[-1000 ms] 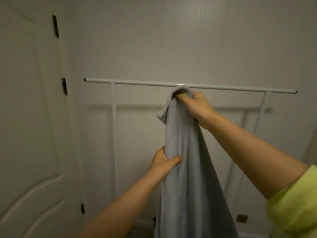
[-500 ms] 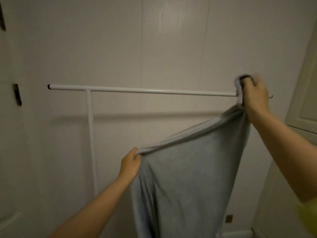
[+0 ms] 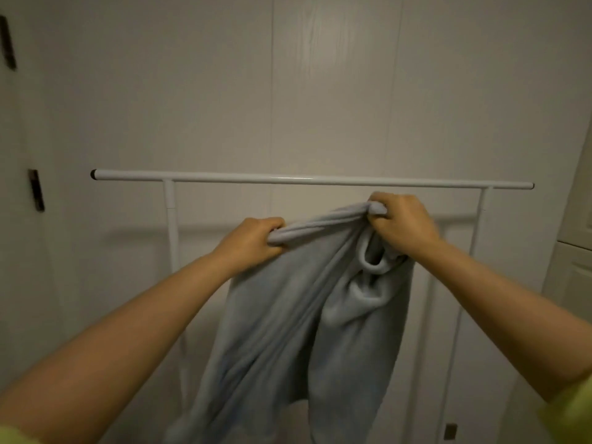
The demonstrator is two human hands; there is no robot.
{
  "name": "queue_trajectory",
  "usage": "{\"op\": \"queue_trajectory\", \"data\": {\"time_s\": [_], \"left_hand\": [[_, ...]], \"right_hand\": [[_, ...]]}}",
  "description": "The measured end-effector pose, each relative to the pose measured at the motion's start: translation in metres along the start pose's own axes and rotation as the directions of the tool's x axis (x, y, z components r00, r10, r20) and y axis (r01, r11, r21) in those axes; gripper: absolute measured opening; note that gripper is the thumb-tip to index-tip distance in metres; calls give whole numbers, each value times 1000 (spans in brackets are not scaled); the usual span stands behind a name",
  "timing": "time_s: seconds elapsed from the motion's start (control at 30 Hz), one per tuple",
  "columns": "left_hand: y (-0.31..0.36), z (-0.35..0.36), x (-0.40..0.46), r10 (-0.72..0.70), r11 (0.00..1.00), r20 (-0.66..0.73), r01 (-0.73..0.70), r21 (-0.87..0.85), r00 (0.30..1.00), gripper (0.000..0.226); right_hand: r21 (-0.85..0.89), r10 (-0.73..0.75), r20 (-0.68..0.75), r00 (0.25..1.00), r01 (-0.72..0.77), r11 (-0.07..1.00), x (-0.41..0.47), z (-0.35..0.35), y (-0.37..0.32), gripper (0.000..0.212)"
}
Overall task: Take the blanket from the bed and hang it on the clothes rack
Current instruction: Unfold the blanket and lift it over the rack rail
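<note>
A light grey blanket (image 3: 304, 331) hangs bunched between both my hands, its lower part trailing down out of view. My left hand (image 3: 253, 243) grips the gathered top edge on the left. My right hand (image 3: 400, 225) grips the same edge a little higher on the right, just below the rail. The white clothes rack (image 3: 256, 180) stands against the wall, its top rail bare and running across the view above both hands. The blanket does not touch the rail.
A white panelled wall lies behind the rack. A door with dark hinges (image 3: 36, 190) is at the left. A white cabinet (image 3: 576, 219) stands at the right edge. The rack's uprights (image 3: 171, 225) run down on both sides.
My right hand came down and left from the rail's right end. My left hand rose to nearly the same height, so the blanket's top edge is now bunched short between them.
</note>
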State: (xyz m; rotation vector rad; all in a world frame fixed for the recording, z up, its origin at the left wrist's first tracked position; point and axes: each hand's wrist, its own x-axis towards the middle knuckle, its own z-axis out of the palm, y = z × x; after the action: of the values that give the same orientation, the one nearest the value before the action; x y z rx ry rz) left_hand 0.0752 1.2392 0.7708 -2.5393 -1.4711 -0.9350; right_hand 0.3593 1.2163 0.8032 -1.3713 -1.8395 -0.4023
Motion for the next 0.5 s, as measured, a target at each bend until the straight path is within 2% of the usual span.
{"op": "queue_trajectory", "data": {"time_s": [0.07, 0.17, 0.3, 0.37, 0.43, 0.5], "left_hand": [[-29, 4, 1, -89, 990, 56, 82, 115, 994, 25], [-64, 11, 4, -327, 936, 49, 317, 152, 944, 29], [-90, 1, 15, -584, 781, -49, 577, 240, 810, 27], [-91, -10, 32, -643, 727, -109, 648, 227, 758, 28], [-86, -28, 59, -724, 686, -94, 728, 2, 683, 27], [-78, -48, 84, -796, 561, 15, 748, -354, 605, 34]], "right_hand": [[7, -17, -155, 988, 18, 1000, 23, -13, 9, 17], [11, -42, -308, 950, 48, 999, 55, -32, 24, 18], [-83, -69, -351, 934, 43, 996, 90, -41, 65, 15], [-157, -115, -332, 936, 66, 985, 104, -37, 86, 13], [-272, -175, -300, 938, 92, 958, 118, -31, 107, 12], [-365, -213, -277, 937, 102, 925, 133, -25, 126, 14]]}}
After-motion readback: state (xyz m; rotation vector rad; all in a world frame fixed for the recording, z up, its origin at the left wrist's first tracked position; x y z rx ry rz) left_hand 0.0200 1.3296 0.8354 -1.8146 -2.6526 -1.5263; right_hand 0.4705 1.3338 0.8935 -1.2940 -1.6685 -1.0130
